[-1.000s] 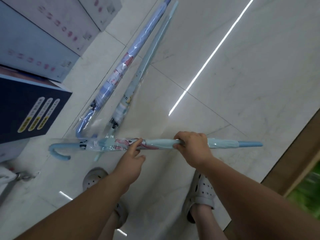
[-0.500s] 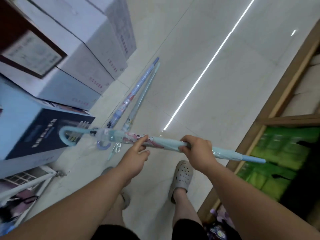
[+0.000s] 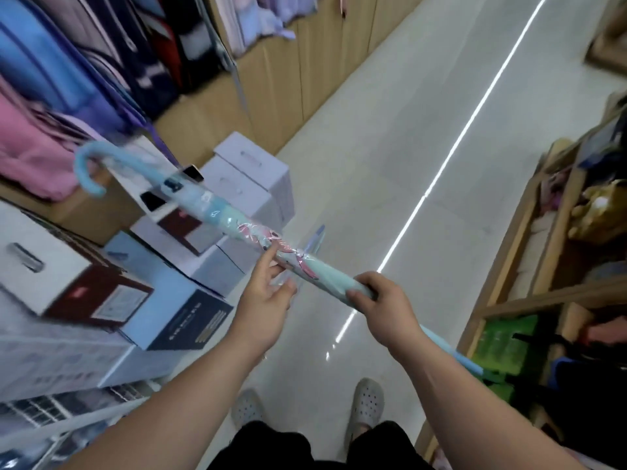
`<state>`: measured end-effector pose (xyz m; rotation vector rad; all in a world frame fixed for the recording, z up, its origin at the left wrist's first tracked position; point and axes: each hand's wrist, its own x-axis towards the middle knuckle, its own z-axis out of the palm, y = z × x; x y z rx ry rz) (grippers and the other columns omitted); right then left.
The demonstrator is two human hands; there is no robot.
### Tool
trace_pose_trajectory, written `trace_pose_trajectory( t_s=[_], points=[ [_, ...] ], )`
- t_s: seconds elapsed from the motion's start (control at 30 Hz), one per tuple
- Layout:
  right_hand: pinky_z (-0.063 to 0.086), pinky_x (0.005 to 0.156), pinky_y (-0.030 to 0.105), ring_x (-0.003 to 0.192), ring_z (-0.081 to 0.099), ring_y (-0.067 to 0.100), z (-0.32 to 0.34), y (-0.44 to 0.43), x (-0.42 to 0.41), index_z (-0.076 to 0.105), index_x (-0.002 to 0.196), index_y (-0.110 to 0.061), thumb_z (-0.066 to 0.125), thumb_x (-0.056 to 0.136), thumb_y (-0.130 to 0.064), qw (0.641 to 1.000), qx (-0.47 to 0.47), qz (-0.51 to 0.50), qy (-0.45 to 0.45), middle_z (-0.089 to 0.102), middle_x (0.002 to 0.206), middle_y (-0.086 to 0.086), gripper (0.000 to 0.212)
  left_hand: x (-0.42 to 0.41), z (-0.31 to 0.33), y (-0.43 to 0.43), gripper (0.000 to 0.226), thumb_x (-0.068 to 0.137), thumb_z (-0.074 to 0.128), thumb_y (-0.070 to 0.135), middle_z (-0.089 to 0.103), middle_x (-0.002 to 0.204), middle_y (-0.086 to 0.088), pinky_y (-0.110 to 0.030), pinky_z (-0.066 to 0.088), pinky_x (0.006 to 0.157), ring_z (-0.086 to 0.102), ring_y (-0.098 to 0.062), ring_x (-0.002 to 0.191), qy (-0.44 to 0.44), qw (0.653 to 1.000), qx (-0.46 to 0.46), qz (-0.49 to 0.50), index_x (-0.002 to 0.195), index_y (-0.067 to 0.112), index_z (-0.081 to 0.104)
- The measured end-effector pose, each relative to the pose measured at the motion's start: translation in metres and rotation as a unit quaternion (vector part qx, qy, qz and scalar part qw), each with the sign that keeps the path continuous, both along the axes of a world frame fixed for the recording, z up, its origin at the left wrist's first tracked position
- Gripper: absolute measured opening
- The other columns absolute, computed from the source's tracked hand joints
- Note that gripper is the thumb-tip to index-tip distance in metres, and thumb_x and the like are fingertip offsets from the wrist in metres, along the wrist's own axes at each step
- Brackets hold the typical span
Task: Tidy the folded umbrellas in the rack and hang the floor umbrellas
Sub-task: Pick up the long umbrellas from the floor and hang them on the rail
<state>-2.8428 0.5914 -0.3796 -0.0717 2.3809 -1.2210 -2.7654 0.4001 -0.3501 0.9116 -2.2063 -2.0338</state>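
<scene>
A light blue long umbrella (image 3: 234,222) in a clear plastic sleeve is held in the air, slanting from its hooked handle (image 3: 86,167) at the upper left down to its tip (image 3: 473,366) at the lower right. My right hand (image 3: 383,301) grips the folded canopy near the middle. My left hand (image 3: 268,293) is just left of it, its straight index finger touching the sleeve over the pink print. Behind the held umbrella, the ends of other long umbrellas on the floor (image 3: 317,237) poke into view.
Stacked white and dark blue boxes (image 3: 176,300) fill the left side, above a white wire rack (image 3: 51,412). Bags and clothes (image 3: 40,106) hang at the upper left. Wooden shelves (image 3: 529,293) line the right. A glossy tiled aisle (image 3: 390,147) runs ahead; my feet stand below.
The umbrella has been lifted off the floor, its handle end raised up to the left and its tip dipped to the right. My view has swung up along the aisle.
</scene>
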Motion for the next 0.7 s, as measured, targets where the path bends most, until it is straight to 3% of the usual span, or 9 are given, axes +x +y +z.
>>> trace_pose_trajectory(
  t_s=[0.17, 0.27, 0.37, 0.5, 0.6, 0.7],
  points=[
    [0.037, 0.059, 0.027, 0.064, 0.047, 0.009, 0.068, -0.044, 0.016, 0.066, 0.087, -0.024, 0.064, 0.095, -0.023, 0.995, -0.094, 0.006, 0.022, 0.057, 0.074, -0.007, 0.009, 0.02, 0.071, -0.047, 0.088, 0.099, 0.06, 0.008, 0.06, 0.135, 0.018, -0.036, 0.054, 0.095, 0.07, -0.013, 0.106, 0.115, 0.992, -0.027, 0.042, 0.149, 0.063, 0.013],
    [0.036, 0.054, 0.013, 0.06, 0.047, 0.0, 0.103, -0.082, 0.029, 0.067, 0.088, -0.022, 0.064, 0.097, -0.02, 0.987, -0.157, 0.013, 0.021, 0.056, 0.069, -0.014, 0.01, 0.032, 0.1, -0.08, 0.084, 0.101, 0.059, 0.012, 0.068, 0.127, 0.011, -0.04, 0.054, 0.1, 0.071, -0.011, 0.107, 0.162, 0.986, -0.002, 0.047, 0.146, 0.059, 0.005],
    [0.038, 0.057, 0.012, 0.064, 0.051, 0.001, 0.132, -0.126, 0.048, 0.068, 0.091, -0.019, 0.064, 0.097, -0.022, 0.979, -0.198, 0.042, 0.015, 0.06, 0.073, -0.012, 0.008, 0.048, 0.124, -0.11, 0.069, 0.104, 0.052, 0.014, 0.075, 0.113, 0.01, -0.038, 0.058, 0.093, 0.072, -0.014, 0.106, 0.185, 0.983, 0.02, -0.005, 0.153, 0.046, 0.016],
    [0.042, 0.065, 0.021, 0.072, 0.055, 0.007, 0.156, -0.178, 0.073, 0.072, 0.096, -0.018, 0.064, 0.097, -0.022, 0.969, -0.238, 0.065, 0.001, 0.066, 0.081, -0.004, 0.009, 0.07, 0.148, -0.153, 0.052, 0.105, 0.048, 0.005, 0.073, 0.12, -0.003, -0.037, 0.058, 0.093, 0.07, -0.022, 0.111, 0.23, 0.973, 0.029, 0.012, 0.144, 0.037, 0.036],
    [0.048, 0.07, 0.021, 0.08, 0.064, 0.007, 0.166, -0.208, 0.085, 0.075, 0.101, -0.024, 0.064, 0.098, -0.023, 0.967, -0.235, 0.093, 0.044, 0.073, 0.092, -0.005, 0.011, 0.08, 0.16, -0.179, 0.05, 0.104, 0.047, 0.002, 0.073, 0.119, -0.004, -0.042, 0.057, 0.094, 0.07, -0.024, 0.113, 0.248, 0.968, 0.032, 0.036, 0.142, 0.033, 0.039],
    [0.052, 0.073, 0.017, 0.089, 0.066, 0.001, 0.173, -0.226, 0.089, 0.069, 0.116, -0.039, 0.067, 0.095, -0.025, 0.964, -0.215, 0.119, 0.1, 0.072, 0.099, -0.014, 0.025, 0.086, 0.172, -0.195, 0.047, 0.104, 0.048, 0.003, 0.075, 0.115, 0.0, -0.044, 0.061, 0.085, 0.073, -0.022, 0.106, 0.256, 0.963, 0.035, 0.071, 0.142, 0.031, 0.04]
  ],
)
